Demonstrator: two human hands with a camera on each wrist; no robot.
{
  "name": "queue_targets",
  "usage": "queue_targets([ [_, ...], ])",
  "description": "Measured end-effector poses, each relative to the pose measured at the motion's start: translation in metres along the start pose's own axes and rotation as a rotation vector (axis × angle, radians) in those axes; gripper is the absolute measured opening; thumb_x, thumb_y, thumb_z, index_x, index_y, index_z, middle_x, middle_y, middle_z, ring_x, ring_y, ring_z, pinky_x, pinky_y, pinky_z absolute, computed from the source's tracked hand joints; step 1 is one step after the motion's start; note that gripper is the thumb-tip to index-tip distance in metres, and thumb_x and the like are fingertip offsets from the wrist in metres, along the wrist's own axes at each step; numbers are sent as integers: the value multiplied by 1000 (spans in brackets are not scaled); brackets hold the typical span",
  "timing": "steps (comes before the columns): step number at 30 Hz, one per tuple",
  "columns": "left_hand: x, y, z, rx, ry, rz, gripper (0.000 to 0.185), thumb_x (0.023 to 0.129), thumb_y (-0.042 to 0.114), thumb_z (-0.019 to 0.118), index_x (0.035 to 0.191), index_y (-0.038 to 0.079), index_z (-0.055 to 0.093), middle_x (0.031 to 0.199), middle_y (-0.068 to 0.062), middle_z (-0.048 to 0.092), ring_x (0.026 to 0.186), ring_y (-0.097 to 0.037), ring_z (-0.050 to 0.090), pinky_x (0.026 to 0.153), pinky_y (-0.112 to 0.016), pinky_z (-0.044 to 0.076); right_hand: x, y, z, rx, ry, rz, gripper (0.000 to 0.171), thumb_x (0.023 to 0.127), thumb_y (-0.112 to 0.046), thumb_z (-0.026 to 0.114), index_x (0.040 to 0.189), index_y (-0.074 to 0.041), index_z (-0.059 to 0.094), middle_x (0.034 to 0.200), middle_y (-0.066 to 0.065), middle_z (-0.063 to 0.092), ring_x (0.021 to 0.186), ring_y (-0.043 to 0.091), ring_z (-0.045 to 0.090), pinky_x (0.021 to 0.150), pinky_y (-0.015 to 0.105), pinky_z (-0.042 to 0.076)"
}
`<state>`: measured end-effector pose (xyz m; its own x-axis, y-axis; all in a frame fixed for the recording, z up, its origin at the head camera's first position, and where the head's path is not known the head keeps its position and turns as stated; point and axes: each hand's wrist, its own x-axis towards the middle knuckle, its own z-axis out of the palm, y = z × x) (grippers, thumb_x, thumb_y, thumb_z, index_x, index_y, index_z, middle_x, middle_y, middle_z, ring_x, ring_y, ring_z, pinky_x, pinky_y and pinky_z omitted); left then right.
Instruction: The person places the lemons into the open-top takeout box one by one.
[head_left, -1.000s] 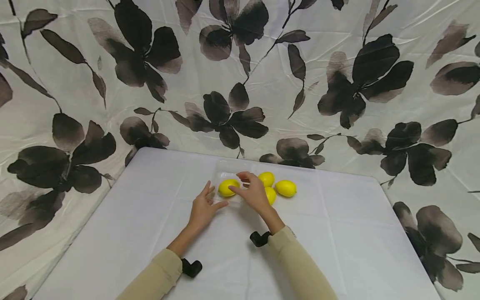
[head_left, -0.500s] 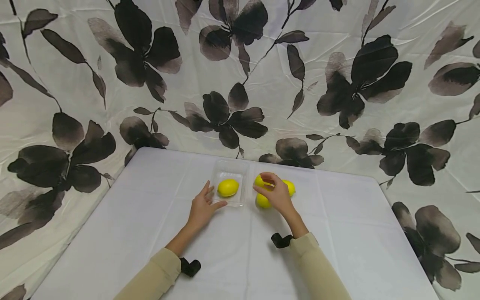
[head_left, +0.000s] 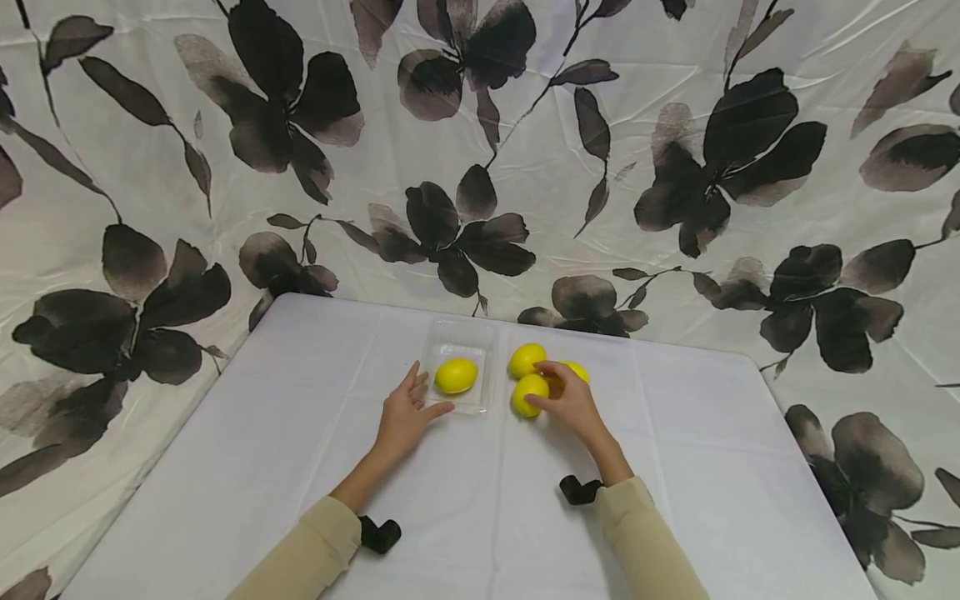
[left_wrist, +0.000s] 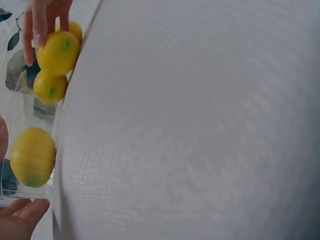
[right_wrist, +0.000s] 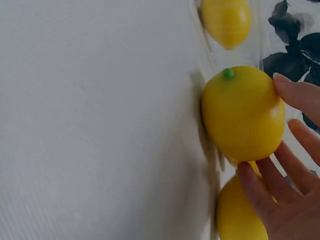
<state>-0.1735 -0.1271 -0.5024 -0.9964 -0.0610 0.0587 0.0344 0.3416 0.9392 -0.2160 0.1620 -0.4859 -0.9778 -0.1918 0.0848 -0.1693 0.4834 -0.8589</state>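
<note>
A clear plastic tray (head_left: 459, 337) holds one yellow lemon (head_left: 456, 377). My left hand (head_left: 403, 417) rests against the tray's left side and near corner with fingers and thumb extended. To the tray's right, my right hand (head_left: 573, 404) has its thumb and fingers around the nearest lemon (head_left: 529, 396), which appears to stay on the table. In the right wrist view this lemon (right_wrist: 242, 115) sits between thumb and fingertips, its green tip showing. Just behind it lies another lemon (head_left: 527, 360). A further lemon (head_left: 577, 371) is partly hidden by the right hand.
A white cloth covers the table (head_left: 420, 517), whose back edge runs close behind the tray and lemons. Beyond that edge hangs a pale curtain (head_left: 570, 175) with dark flowers. A black device (head_left: 381, 535) sits at the left wrist.
My right hand has moved right from above the tray to the loose lemons, then down around the nearest one. The left hand and the lemon in the tray have stayed nearly still.
</note>
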Motion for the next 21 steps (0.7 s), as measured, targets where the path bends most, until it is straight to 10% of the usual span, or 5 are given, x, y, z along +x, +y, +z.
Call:
queue_targets([
  [21,-1,2,1,26,6,5,100,79,22,84,155,1,23,149,-22,46,134,-36,49,104,-43,48,5,-13,8,24,24,30,54,80,-22,83,128,-11,62,138,13,54,123,36,58,99,44,55],
])
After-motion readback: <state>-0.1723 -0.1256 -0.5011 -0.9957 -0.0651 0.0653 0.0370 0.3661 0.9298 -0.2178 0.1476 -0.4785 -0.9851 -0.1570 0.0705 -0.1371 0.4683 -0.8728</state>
